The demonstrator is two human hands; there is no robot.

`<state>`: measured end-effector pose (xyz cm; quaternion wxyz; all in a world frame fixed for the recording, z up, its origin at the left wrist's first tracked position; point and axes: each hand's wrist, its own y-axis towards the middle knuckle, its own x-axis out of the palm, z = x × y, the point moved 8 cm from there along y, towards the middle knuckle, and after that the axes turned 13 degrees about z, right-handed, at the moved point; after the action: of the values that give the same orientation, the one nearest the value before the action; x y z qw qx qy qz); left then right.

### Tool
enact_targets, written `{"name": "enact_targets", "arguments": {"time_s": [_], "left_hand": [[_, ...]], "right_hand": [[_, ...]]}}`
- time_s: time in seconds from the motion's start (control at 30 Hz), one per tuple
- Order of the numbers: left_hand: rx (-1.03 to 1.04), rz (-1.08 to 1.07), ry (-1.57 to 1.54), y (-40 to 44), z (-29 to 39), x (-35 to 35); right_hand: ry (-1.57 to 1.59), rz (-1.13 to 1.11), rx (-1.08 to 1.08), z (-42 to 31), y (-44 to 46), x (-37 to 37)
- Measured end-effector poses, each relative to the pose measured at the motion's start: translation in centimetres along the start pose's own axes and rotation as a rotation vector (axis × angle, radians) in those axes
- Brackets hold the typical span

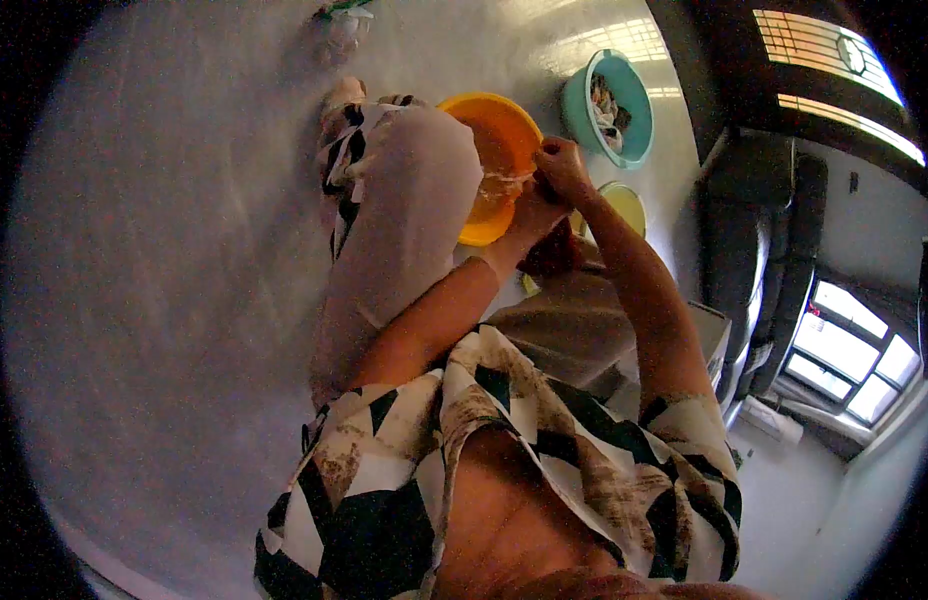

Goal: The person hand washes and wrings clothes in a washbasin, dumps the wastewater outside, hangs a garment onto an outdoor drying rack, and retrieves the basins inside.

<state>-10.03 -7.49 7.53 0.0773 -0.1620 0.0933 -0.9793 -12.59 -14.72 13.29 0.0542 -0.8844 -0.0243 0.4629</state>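
Note:
My left hand (541, 207) and my right hand (562, 166) are close together at the right rim of an orange basin (481, 226). A dark red cloth (554, 252) hangs below my left hand, which appears closed on it; the fingers are partly hidden. My right hand is closed just above, and whatever lies inside it is out of sight. A pale, shiny streak, like water, crosses the basin's inside near my hands. My left knee (424, 160) covers the basin's left side.
Beyond my right hand stands a teal tub (574, 115) with crumpled clothes inside. A pale yellow basin (626, 205) sits behind my right forearm. A clear plastic bag (344, 35) lies on the grey floor (174, 230) ahead. Dark sofas (729, 250) line the right side.

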Motion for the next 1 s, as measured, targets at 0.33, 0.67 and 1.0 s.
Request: {"name": "enact_targets", "arguments": {"time_s": [0.33, 0.67, 1.0], "left_hand": [[0.203, -0.015, 0.165, -2.0, 1.1, -3.2], [0.143, -0.272, 0.778, -3.7, 4.1, -6.2], [-0.216, -0.122, 0.144, -3.8, 7.5, -12.6]], "right_hand": [[-0.299, 0.147, 0.008, 0.1, -2.1, 2.0], [0.316, 0.267, 0.108, 1.3, -5.8, -1.7], [0.951, -0.078, 0.447, 6.6, -6.2, -3.0]]}}
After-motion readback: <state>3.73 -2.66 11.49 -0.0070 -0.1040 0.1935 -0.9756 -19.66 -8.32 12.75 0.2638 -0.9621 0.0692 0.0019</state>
